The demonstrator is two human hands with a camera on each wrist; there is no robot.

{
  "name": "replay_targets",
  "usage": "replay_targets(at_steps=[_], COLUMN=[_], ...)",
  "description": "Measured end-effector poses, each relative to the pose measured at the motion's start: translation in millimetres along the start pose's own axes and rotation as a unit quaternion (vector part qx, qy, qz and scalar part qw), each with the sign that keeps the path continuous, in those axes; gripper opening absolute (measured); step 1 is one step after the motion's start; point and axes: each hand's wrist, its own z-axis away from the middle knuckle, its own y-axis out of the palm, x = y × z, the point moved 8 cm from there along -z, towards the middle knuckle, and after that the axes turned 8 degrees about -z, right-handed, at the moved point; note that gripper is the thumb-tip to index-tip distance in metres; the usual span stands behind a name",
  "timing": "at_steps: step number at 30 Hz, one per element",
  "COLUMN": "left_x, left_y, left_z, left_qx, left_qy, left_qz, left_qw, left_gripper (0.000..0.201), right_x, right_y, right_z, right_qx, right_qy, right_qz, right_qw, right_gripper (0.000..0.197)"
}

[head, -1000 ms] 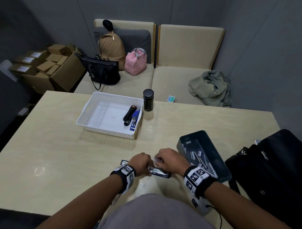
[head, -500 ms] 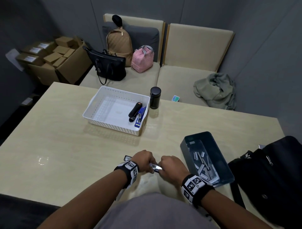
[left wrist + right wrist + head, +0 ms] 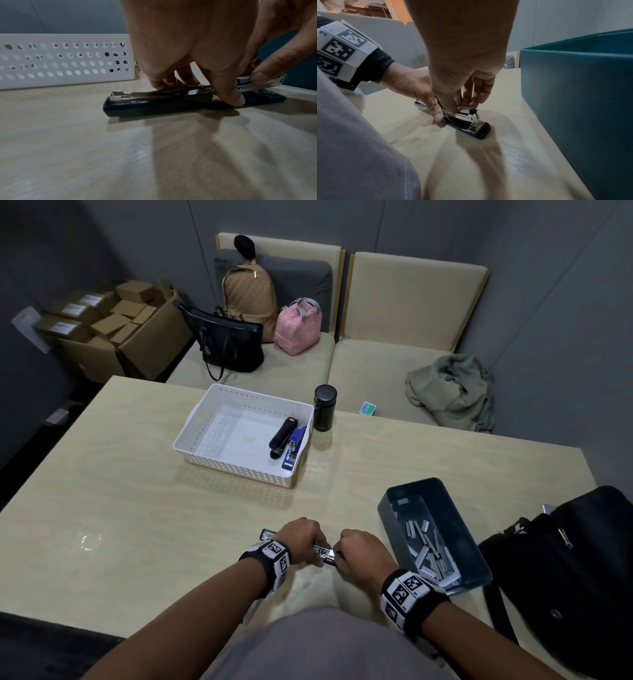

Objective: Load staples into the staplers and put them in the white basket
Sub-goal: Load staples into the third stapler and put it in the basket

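- The white basket [image 3: 239,470] sits on the tabletop [image 3: 120,508] toward the left, holding a black stapler [image 3: 281,434] and a blue stapler [image 3: 294,447].
- Left hand [image 3: 301,539] grips the opened dark stapler [image 3: 154,105] lying flat near the front edge.
- Right hand [image 3: 363,553] pinches a staple strip [image 3: 465,107] at its metal channel.
- A teal bin [image 3: 479,570] of staples [image 3: 430,556] stands just right.

The head view looks down across the table [image 3: 137,508]; both wrist views sit low and close, sharing the stapler [image 3: 154,105].
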Motion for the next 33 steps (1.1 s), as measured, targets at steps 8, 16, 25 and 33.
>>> replay_targets(at_steps=[8, 16, 25, 33], left_x=[0.8, 2.1, 3.0, 65.2], left_y=[0.5, 2.5, 3.1, -34.0], left_z=[-1.9, -2.7, -2.0, 21.5], left_qx=[-0.001, -0.003, 0.023, 0.019], left_qy=[0.003, 0.005, 0.036, 0.02], left_qz=[-0.011, -0.014, -0.012, -0.165], left_qw=[1.0, 1.0, 0.999, 0.986], left_gripper=[0.033, 0.035, 0.036, 0.035], right_x=[3.7, -2.1, -3.4, -14.4], right_y=[3.8, 1.4, 3.0, 7.9], right_z=[-0.6, -1.4, -1.4, 2.8], right_qx=[0.001, -0.002, 0.01, 0.025], right_qy=[-0.009, 0.008, 0.013, -0.002], right_qz=[0.022, -0.011, -0.005, -0.002], right_qw=[1.0, 1.0, 1.0, 1.0], right_gripper=[0.023, 0.024, 0.021, 0.014])
